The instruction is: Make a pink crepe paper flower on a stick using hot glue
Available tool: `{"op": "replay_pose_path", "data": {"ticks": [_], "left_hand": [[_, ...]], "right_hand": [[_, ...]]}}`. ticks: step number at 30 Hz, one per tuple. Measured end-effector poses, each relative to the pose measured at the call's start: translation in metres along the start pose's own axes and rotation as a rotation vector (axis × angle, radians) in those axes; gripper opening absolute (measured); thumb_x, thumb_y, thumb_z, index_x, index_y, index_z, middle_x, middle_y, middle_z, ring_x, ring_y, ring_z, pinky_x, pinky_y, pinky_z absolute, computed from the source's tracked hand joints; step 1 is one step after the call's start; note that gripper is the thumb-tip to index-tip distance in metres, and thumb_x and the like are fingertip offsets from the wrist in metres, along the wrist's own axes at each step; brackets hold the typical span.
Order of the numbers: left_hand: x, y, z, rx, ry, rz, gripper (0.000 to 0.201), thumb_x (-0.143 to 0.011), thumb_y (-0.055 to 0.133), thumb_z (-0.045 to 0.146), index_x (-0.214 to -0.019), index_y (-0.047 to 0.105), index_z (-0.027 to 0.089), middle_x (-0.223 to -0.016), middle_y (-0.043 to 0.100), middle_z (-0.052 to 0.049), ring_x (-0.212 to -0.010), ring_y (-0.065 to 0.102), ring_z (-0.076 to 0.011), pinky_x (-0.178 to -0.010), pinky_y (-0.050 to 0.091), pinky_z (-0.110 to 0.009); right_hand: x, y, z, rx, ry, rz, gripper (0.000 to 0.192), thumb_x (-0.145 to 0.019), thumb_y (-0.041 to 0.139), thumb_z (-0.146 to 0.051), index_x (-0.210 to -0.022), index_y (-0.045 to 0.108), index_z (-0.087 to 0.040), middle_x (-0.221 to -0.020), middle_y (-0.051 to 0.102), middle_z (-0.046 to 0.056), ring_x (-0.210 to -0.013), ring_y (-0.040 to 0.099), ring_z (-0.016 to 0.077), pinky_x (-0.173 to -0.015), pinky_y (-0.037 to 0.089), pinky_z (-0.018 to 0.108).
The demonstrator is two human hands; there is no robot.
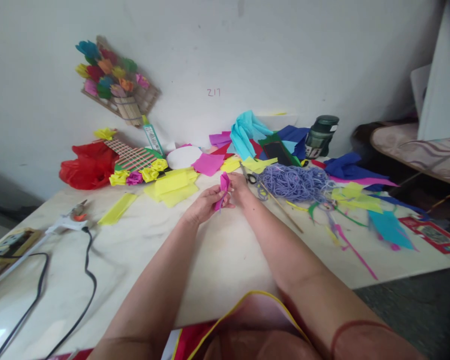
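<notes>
Over the middle of the pale table, my left hand [205, 204] and my right hand [237, 186] come close together on a small folded strip of magenta crepe paper [224, 183]. The fingers of my left hand pinch it from the left. My right hand's fingertips press on its right side, partly hidden behind the paper. The strip stands roughly upright, slightly tilted. Just behind the hands lie a magenta sheet [207, 164] and yellow crepe sheets [174, 186]. A pair of scissors [251, 178] rests right beside my right hand.
A tangle of purple yarn [294, 182] and a thin stick [285, 210] lie to the right, among paper scraps. A glue gun [73, 219] with a black cord [92, 280] is at the left. A dark green jar [321, 136] stands at the back. Paper flowers [110, 72] hang on the wall.
</notes>
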State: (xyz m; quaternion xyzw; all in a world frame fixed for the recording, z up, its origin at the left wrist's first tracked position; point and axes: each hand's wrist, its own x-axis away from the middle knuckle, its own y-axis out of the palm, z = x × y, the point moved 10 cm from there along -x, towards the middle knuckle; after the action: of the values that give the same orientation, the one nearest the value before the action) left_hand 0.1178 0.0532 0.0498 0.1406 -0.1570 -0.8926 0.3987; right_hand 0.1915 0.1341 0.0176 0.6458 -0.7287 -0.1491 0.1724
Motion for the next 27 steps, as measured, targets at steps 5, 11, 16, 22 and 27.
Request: {"op": "replay_pose_path", "data": {"ticks": [5,11,16,22,27], "left_hand": [[0.001,0.004,0.002,-0.001,0.002,0.01,0.026,-0.075,0.065,0.022,-0.097,0.062,0.01,-0.064,0.052,0.0,-0.054,0.049,-0.0076,-0.071,0.051,-0.031],[0.001,-0.006,0.008,0.015,0.031,0.081,0.026,-0.075,0.066,0.023,-0.096,0.06,0.009,-0.063,0.054,0.0,-0.054,0.049,-0.007,-0.072,0.053,-0.032],[0.003,-0.028,0.015,0.022,0.074,0.197,0.027,-0.073,0.066,0.021,-0.095,0.058,0.009,-0.062,0.054,0.002,-0.052,0.047,-0.0061,-0.071,0.054,-0.032],[0.007,-0.065,0.015,0.017,0.096,0.391,0.023,-0.071,0.066,0.018,-0.09,0.056,0.009,-0.06,0.053,0.003,-0.051,0.047,-0.0054,-0.075,0.053,-0.035],[0.011,-0.087,0.017,-0.099,0.122,0.531,0.015,-0.072,0.064,0.017,-0.082,0.055,0.011,-0.057,0.053,0.003,-0.05,0.048,-0.0058,-0.072,0.053,-0.033]], "right_hand": [[0.001,-0.001,0.0,-0.014,-0.016,0.008,0.024,-0.064,0.062,-0.024,-0.054,0.04,-0.02,-0.037,0.034,-0.01,-0.033,0.022,0.0044,-0.037,0.014,0.023],[0.001,-0.001,0.0,-0.023,-0.007,0.015,0.023,-0.062,0.066,-0.027,-0.056,0.045,-0.019,-0.038,0.035,-0.01,-0.035,0.023,0.004,-0.036,0.014,0.021],[0.005,-0.001,-0.001,-0.024,0.007,0.059,0.021,-0.064,0.066,-0.027,-0.058,0.047,-0.019,-0.037,0.026,-0.011,-0.034,0.017,0.0037,-0.036,0.01,0.022],[0.017,0.01,-0.004,0.019,0.008,0.085,0.017,-0.066,0.061,-0.025,-0.058,0.049,-0.017,-0.037,0.026,-0.011,-0.035,0.017,0.0036,-0.036,0.01,0.022],[0.026,0.026,-0.005,0.124,-0.038,0.097,0.012,-0.062,0.059,-0.022,-0.054,0.052,-0.017,-0.037,0.03,-0.01,-0.038,0.024,0.0044,-0.038,0.016,0.022]]}}
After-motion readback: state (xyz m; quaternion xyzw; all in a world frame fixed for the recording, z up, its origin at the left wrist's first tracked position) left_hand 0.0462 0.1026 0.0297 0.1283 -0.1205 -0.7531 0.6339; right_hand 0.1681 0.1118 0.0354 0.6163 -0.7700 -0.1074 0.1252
